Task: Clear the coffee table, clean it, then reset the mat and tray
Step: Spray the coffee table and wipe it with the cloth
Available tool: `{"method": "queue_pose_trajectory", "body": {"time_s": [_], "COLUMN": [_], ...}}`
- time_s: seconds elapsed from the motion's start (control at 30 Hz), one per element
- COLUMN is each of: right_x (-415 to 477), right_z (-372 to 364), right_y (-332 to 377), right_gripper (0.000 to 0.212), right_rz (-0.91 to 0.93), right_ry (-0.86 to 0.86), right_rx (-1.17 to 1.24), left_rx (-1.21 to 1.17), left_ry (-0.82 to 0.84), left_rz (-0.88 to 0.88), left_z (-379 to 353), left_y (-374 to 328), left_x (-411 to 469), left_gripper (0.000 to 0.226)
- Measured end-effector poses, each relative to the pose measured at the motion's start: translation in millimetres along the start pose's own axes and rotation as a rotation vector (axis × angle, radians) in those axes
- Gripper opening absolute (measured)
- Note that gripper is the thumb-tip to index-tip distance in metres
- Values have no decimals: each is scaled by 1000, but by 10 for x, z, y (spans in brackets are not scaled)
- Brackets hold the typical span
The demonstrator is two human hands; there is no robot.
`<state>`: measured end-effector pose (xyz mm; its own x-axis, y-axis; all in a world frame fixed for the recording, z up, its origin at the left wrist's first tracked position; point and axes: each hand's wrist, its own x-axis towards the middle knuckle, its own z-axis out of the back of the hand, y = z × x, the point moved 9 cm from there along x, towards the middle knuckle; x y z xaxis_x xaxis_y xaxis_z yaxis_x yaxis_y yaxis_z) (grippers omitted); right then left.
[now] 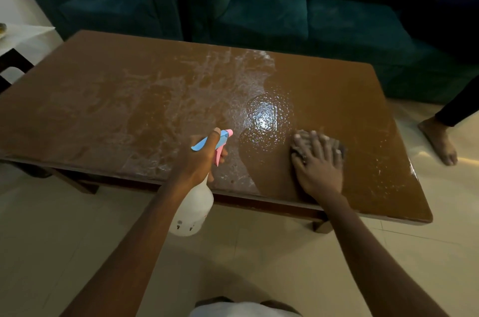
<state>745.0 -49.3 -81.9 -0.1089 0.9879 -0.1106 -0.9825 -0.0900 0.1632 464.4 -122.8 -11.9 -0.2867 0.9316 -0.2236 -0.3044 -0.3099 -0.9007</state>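
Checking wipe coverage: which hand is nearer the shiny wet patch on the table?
Left. The left hand, holding the spray bottle, sits just left of the shiny wet patch; the right hand, flat on a cloth, lies slightly farther right.

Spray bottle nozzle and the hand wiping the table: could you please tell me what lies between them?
In the head view, only wet, glossy tabletop lies between the spray bottle and the right hand; no object sits there.

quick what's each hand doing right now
Left hand: closed around the spray bottle.
Right hand: open, fingers spread, pressing a dark cloth flat on the coffee table.
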Motion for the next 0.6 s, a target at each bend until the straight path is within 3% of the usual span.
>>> {"method": "queue_pose_trajectory", "body": {"time_s": [0.1, 0.23, 0.47, 0.6], "right_x": [-166, -543, -497, -466], "right_z": [-97, -145, -36, -39], "right_y": [563, 669, 117, 118], "right_gripper": [65, 58, 60, 62], "right_rz": [203, 386, 159, 142], "right_ry": [-6, -52, -105, -105], "right_rx": [-38, -13, 37, 8], "left_rx": [35, 46, 145, 165], "left_ry": [-25, -5, -9, -13], "left_rz": [8, -40, -22, -2], "left_z": [19, 24, 183, 246], "left_y": [52, 107, 306, 368], "left_x": [-30, -52, -142, -174], "left_gripper": [45, 49, 44, 44]}}
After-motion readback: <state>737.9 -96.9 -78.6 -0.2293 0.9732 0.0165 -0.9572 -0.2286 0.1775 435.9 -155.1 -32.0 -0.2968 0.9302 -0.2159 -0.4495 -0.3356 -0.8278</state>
